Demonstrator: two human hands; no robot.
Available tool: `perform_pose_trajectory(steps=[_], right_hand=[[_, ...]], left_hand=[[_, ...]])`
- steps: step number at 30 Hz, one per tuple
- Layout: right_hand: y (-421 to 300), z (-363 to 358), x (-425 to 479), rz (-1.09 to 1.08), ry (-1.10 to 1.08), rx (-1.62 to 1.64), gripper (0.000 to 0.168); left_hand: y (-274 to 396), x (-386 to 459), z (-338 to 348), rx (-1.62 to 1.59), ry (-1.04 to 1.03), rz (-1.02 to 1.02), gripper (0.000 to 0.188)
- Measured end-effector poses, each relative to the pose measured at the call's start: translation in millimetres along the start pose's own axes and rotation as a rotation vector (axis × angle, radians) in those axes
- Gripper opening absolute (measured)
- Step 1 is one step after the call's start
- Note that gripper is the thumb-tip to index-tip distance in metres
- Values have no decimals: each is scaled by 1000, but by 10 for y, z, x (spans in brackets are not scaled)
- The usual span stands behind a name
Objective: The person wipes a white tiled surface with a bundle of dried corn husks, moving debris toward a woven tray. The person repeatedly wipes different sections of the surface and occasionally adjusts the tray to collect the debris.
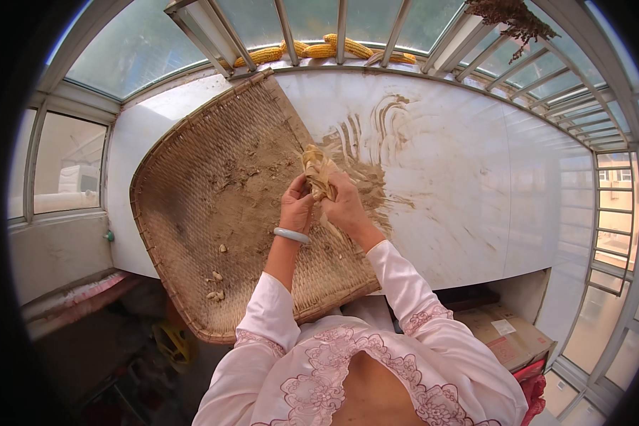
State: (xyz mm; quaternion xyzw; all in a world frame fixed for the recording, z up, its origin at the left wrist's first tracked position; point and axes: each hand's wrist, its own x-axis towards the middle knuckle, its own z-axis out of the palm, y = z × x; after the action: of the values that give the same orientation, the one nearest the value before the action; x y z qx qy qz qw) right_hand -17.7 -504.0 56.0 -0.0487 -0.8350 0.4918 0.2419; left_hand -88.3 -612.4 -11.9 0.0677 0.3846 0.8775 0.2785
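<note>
Both of my hands meet above a woven wicker winnowing basket (330, 282), pinching a bundle of dry corn husks (315, 162) between them. My left hand (296, 209), with a pale bangle (292, 235) at the wrist, grips the lower left of the bundle. Fingers of my right hand (344, 205) close on its right side. Whether a cob is inside the husks cannot be seen. Brown soil (245, 213) and dry bits lie in the basket, with several small pale lumps (215, 294) near its lower left.
The basket rests on a white countertop (447, 213) with smeared soil (373, 186) on its surface. Yellow corn cobs (319, 51) lie along the barred window's sill. A dried plant bunch (511, 21) hangs at the upper right. A cardboard box (503, 335) stands below the counter at right.
</note>
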Motion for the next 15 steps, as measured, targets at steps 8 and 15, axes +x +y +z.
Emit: perform_pose_trajectory(steps=[8, 15], right_hand=[[-50, 479, 180, -203, -187, -239, 57], [1421, -1383, 1172, -15, 168, -854, 53]], left_hand=[[925, -753, -911, 1630, 466, 227, 52], [556, -385, -524, 1608, 245, 404, 51]])
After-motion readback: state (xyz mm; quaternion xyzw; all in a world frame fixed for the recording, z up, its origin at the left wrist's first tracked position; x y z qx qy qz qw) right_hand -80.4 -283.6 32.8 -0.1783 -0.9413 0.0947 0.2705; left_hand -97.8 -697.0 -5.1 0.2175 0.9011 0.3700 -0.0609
